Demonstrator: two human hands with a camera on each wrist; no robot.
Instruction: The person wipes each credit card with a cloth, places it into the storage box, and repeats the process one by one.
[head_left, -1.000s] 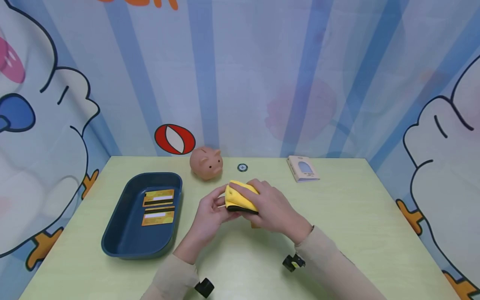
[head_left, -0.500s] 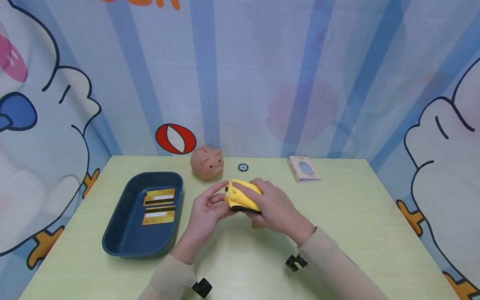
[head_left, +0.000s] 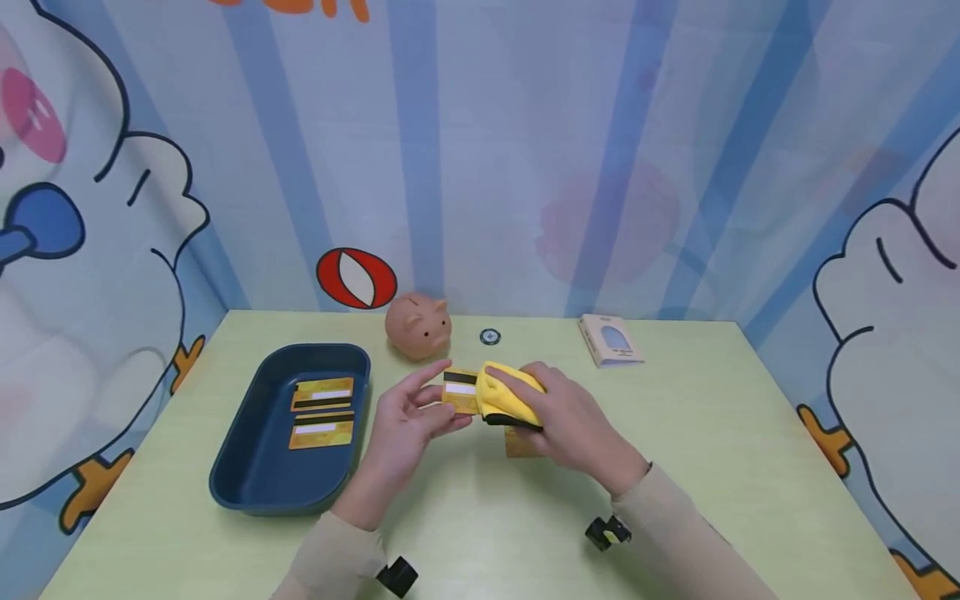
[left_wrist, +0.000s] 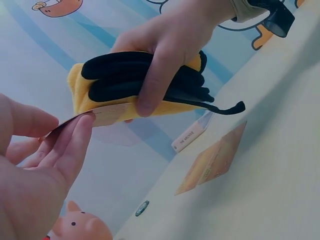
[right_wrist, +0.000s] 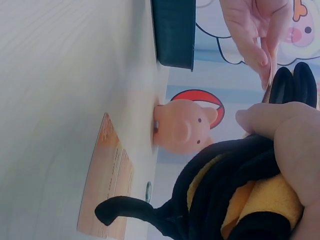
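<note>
My left hand (head_left: pixel 405 421) pinches a gold card (head_left: pixel 460 400) with a black stripe and white strip by its left end. My right hand (head_left: pixel 573 421) grips a folded yellow cloth (head_left: pixel 512 398) with thick black edging, and the cloth overlaps the right part of the card. In the left wrist view the right thumb lies over the cloth's black folds (left_wrist: pixel 117 67), and the card runs along its underside. A black loop (right_wrist: pixel 125 206) trails from the cloth in the right wrist view. Below the right hand, another gold card (head_left: pixel 521 446) lies on the table, partly hidden.
A dark blue tray (head_left: pixel 238 450) stands at left, holding an upper gold card (head_left: pixel 322 393) and a lower gold card (head_left: pixel 321 431). Along the back are a pink piggy bank (head_left: pixel 417 327), a round token (head_left: pixel 490 336) and a small pale box (head_left: pixel 609 340).
The right hand has drawn the cloth to the right, and the left hand has shifted slightly left. The striped card, mostly covered before, now shows between them.
</note>
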